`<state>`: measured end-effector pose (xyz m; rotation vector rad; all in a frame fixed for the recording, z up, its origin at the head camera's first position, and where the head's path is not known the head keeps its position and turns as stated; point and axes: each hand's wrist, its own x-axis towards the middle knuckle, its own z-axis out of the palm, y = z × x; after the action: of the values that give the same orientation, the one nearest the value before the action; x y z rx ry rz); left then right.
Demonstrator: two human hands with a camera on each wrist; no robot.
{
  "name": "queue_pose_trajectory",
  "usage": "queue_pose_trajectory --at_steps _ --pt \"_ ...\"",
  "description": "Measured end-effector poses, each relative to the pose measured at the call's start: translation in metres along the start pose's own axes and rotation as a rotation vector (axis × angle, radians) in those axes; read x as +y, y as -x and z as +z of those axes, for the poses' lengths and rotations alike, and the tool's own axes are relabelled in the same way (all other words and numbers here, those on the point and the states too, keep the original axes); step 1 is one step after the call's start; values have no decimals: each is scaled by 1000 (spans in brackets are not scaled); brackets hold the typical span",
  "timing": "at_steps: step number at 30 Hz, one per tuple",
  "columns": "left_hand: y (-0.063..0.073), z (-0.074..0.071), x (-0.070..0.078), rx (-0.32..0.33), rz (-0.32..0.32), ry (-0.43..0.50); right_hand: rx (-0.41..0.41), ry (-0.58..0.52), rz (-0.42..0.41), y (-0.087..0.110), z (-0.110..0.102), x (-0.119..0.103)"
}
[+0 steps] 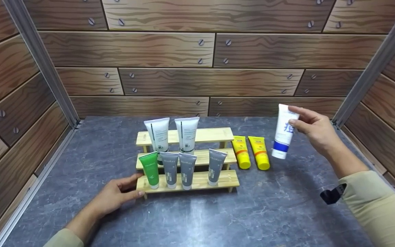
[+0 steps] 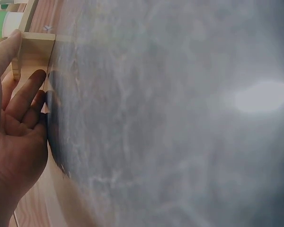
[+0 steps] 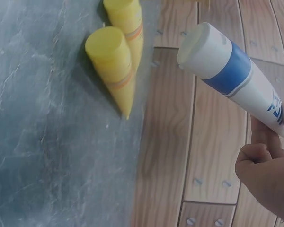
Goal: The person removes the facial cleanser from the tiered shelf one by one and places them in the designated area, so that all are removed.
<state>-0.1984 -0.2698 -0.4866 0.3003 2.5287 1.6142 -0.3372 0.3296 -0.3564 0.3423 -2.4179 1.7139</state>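
While the left hand (image 1: 115, 193) grips the wooden rack (image 1: 231, 177) at its left end, the right hand (image 1: 315, 129) pinches the blue-banded tube (image 1: 283, 132) by its top. Cap down, tilted slightly left, the tube hangs right of the rack.

From the head, I look forward and down across the desk (image 1: 238, 221) to the wall (image 1: 170, 51). My left wrist view sits close to the left grip (image 2: 19, 137), rolled sideways, mostly desk; it shares one end of the stand (image 2: 39, 43) with the head view. My right wrist view, also sideways and close, shares the white tube (image 3: 229, 68) and yellow tubes (image 3: 112, 68).
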Motion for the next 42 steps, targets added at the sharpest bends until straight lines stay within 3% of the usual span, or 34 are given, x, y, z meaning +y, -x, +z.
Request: queue_pose_trajectory --at_steps 7,14,25,33,42 --pt "0 -1 0 -7 11 -4 19 32 18 -1 -5 12" --pt "1 -1 2 -5 -5 -18 0 -79 46 -2 -7 24" --pt "2 0 2 19 -54 -31 -58 -147 102 -4 -11 50" --pt "2 0 4 40 -65 -36 -100 -16 197 -4 -16 60" --pt "1 0 3 10 -26 -12 -125 54 271 -7 -13 72"
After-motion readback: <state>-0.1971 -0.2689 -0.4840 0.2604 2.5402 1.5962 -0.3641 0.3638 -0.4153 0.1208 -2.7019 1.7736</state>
